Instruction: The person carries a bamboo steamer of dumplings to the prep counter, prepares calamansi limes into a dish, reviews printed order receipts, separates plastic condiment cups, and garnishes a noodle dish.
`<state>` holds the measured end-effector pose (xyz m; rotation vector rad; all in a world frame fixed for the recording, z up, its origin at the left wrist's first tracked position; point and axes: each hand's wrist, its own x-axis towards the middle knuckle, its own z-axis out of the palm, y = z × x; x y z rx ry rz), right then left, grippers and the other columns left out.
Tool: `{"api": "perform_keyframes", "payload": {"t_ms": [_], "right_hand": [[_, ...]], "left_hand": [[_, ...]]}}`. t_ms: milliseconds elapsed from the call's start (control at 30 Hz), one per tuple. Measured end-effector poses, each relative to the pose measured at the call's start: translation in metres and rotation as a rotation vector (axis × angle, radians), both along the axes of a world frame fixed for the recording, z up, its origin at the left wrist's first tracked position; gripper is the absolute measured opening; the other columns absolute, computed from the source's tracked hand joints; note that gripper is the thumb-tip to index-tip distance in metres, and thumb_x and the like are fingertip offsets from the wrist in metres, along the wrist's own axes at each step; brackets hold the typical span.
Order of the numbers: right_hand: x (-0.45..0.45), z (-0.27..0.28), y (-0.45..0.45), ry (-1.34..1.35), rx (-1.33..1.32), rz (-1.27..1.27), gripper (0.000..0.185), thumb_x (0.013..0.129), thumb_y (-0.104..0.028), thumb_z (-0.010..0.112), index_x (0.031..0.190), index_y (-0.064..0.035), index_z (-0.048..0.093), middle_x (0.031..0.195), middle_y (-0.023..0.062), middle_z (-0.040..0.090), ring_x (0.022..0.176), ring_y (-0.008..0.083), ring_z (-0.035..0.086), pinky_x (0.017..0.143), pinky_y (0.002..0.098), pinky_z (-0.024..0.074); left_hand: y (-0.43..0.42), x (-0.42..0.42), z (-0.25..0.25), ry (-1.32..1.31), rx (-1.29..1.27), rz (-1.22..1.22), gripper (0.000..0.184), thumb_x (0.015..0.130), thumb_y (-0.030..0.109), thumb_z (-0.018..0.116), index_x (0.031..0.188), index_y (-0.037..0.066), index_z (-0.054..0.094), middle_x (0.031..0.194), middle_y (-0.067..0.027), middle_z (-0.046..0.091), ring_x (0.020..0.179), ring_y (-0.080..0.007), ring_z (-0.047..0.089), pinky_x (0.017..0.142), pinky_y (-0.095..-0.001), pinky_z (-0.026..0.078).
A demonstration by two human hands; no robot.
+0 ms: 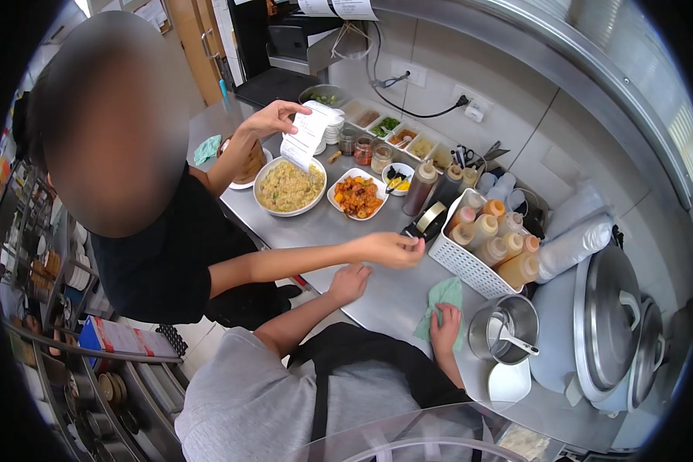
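Observation:
My left hand [349, 283] rests at the front edge of the steel counter [316, 238], its fingers curled and nothing visible in them. Farther right, my right hand [445, 327] presses on a crumpled green cloth [443, 291], fingers bent over it. A metal pot [503, 328] with a white-handled utensil stands just right of that hand, and a white square bowl [509, 382] sits below the pot. A co-worker's hand holds a printed slip [306, 135] above a bowl of fried rice [289, 186]. The co-worker's other hand reaches across the counter, near a tape roll [430, 219].
The co-worker [150, 262] stands at the left, one arm stretched above my left hand. A white basket of sauce bottles [470, 260], a plate of red-orange food [357, 194] and ingredient trays [401, 138] line the back. Large lidded cookers [608, 323] stand at the right.

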<state>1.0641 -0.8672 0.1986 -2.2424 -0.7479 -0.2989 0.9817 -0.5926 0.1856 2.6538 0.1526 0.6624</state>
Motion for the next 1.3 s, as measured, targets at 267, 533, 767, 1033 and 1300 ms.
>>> {"api": "perform_keyframes", "payload": {"t_ms": [267, 533, 767, 1033, 1300], "right_hand": [[0.001, -0.005, -0.001, -0.006, -0.02, 0.004, 0.02, 0.073, -0.008, 0.058, 0.092, -0.0052, 0.057, 0.094, 0.0125, 0.052, 0.091, 0.0319, 0.047, 0.081, 0.0389, 0.0379], [0.002, -0.005, 0.001, 0.013, -0.021, 0.013, 0.02, 0.073, -0.007, 0.059, 0.092, -0.0048, 0.057, 0.095, 0.0125, 0.053, 0.092, 0.031, 0.047, 0.081, 0.0387, 0.0379], [0.0, -0.003, 0.003, 0.02, -0.056, 0.002, 0.02, 0.073, -0.006, 0.059, 0.093, -0.0049, 0.057, 0.095, 0.0124, 0.053, 0.093, 0.0305, 0.047, 0.083, 0.0383, 0.0372], [0.001, -0.005, 0.003, -0.001, -0.055, 0.0, 0.02, 0.073, -0.006, 0.059, 0.093, -0.0053, 0.057, 0.095, 0.0124, 0.053, 0.094, 0.0305, 0.047, 0.083, 0.0384, 0.037], [-0.001, -0.001, 0.004, 0.005, -0.042, -0.007, 0.019, 0.073, -0.006, 0.059, 0.092, -0.0053, 0.058, 0.095, 0.0117, 0.053, 0.093, 0.0301, 0.047, 0.083, 0.0383, 0.0371]], "left_hand": [[0.002, 0.0, -0.011, 0.019, 0.029, 0.013, 0.014, 0.079, 0.012, 0.05, 0.09, 0.007, 0.056, 0.078, -0.0109, 0.053, 0.075, -0.0285, 0.055, 0.064, -0.0397, 0.045], [0.002, -0.003, -0.009, 0.042, 0.017, 0.029, 0.018, 0.079, 0.015, 0.05, 0.094, 0.007, 0.056, 0.088, -0.0129, 0.055, 0.083, -0.0308, 0.055, 0.071, -0.0422, 0.044], [0.003, -0.003, -0.015, 0.136, -0.113, -0.003, 0.023, 0.08, 0.014, 0.047, 0.099, 0.003, 0.054, 0.096, -0.019, 0.055, 0.09, -0.0354, 0.053, 0.078, -0.0448, 0.041], [0.005, 0.001, -0.023, 0.129, -0.215, 0.022, 0.021, 0.081, 0.015, 0.047, 0.092, 0.0, 0.056, 0.087, -0.0213, 0.057, 0.083, -0.037, 0.054, 0.075, -0.0453, 0.042], [0.004, 0.002, -0.019, 0.067, -0.127, 0.004, 0.025, 0.079, 0.012, 0.048, 0.101, 0.003, 0.056, 0.097, -0.0186, 0.056, 0.092, -0.036, 0.051, 0.081, -0.0451, 0.04]]}}
